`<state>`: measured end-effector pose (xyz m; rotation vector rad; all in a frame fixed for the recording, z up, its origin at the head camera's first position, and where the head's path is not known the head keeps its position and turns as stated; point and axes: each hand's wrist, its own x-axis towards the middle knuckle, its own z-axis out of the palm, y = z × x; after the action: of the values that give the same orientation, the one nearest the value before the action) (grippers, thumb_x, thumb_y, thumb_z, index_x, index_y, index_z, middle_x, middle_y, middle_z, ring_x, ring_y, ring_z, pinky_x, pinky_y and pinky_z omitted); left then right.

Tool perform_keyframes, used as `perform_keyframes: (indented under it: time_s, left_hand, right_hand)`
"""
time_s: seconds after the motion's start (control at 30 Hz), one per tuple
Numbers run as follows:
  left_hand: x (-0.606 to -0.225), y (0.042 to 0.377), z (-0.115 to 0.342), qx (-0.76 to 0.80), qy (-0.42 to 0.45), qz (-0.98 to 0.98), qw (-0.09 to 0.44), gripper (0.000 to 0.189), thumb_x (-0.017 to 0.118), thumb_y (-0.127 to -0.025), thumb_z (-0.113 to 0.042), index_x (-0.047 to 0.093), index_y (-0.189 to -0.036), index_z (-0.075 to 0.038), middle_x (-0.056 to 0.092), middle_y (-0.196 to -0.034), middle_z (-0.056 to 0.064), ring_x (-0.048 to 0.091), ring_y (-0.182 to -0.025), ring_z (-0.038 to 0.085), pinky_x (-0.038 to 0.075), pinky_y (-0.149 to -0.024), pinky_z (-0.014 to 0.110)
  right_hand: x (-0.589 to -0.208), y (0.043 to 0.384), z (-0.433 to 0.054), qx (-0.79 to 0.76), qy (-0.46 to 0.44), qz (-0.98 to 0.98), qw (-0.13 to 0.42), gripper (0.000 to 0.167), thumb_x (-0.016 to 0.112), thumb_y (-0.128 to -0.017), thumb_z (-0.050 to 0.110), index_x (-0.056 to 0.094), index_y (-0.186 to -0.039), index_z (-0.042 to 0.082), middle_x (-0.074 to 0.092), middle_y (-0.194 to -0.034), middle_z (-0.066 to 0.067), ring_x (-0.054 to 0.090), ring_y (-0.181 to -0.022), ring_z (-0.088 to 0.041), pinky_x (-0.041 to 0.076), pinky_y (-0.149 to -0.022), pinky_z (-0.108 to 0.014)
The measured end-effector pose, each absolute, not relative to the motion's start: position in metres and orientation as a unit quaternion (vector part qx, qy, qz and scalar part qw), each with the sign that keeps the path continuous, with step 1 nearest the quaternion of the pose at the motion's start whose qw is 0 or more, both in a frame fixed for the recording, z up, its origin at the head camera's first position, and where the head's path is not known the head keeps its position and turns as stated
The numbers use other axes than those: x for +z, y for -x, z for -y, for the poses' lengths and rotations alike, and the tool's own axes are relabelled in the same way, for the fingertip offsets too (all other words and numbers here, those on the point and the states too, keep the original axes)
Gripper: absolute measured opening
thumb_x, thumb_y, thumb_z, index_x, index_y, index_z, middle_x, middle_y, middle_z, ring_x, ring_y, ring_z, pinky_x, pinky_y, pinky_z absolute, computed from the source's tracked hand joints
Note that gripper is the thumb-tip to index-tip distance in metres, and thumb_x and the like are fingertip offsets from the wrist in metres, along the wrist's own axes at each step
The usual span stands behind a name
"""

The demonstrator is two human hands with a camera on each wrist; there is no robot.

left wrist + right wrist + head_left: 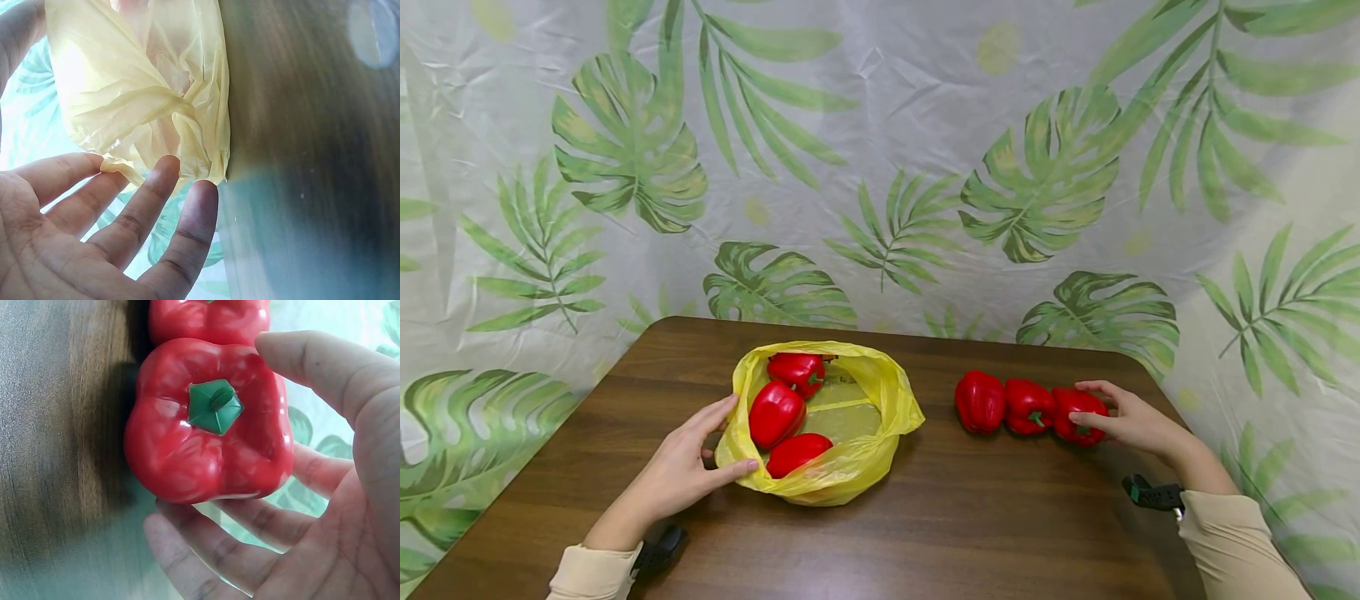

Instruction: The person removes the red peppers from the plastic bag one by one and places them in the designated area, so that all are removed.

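Note:
A yellow plastic bag (895, 392) stands on the table with its mouth wide, holding three red bell peppers, one of them a pepper (777, 414) along its left inner side. At the bag's left side rests my left hand (681, 467), its thumb and index fingertip at the rim. In the left wrist view, extended fingers (134, 222) touch the crinkled plastic. To the right, my right hand (1138, 425) grips the rightmost red bell pepper (209, 453) between thumb and fingers, its green stem facing the wrist camera. This pepper sits against a neighbouring pepper (1028, 407).
Another red bell pepper (980, 402) lies at the left end of the row. The brown wooden table (925, 533) has rounded back corners. Behind it hangs a pale leaf-printed sheet (895, 108).

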<state>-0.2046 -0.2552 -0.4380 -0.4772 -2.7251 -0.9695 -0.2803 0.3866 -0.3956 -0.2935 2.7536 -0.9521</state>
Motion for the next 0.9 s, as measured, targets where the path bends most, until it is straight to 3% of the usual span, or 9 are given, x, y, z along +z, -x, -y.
perform_keyframes:
  time_s: [0.33,0.57,0.9]
  left_hand:
    - [-0.437,0.204,0.255,-0.332,0.163,0.923,0.105,0.098,0.09,-0.087,-0.047,0.045,-0.162,-0.003,0.049,-0.163,0.025,0.063,-0.134,0.04,0.061,-0.078,0.024]
    - [-0.437,0.204,0.255,-0.331,0.161,0.924,0.104,0.098,0.09,-0.086,-0.048,0.045,-0.162,-0.003,0.049,-0.163,0.025,0.063,-0.135,0.04,0.061,-0.078,0.024]
    - [-0.438,0.205,0.255,-0.33,0.166,0.923,0.107,0.098,0.09,-0.087,-0.047,0.045,-0.162,-0.002,0.049,-0.163,0.025,0.062,-0.136,0.041,0.061,-0.078,0.024]
  right_hand:
    - [-0.392,0.279,-0.388,-0.307,0.108,-0.94,0.098,0.072,0.062,-0.11,0.036,0.033,-0.16,-0.006,0.038,-0.156,-0.048,0.051,-0.136,-0.061,0.063,-0.088,-0.049]
    - [-0.381,0.285,-0.388,-0.283,0.122,-0.948,0.074,0.071,0.064,-0.108,0.038,0.037,-0.159,-0.004,0.048,-0.153,-0.041,0.049,-0.138,-0.059,0.057,-0.097,-0.062]
    - [-0.341,0.296,-0.376,-0.251,0.141,-0.956,0.051,0.07,0.062,-0.11,0.033,0.034,-0.161,-0.006,0.046,-0.153,-0.044,0.048,-0.139,-0.062,0.047,-0.108,-0.073]
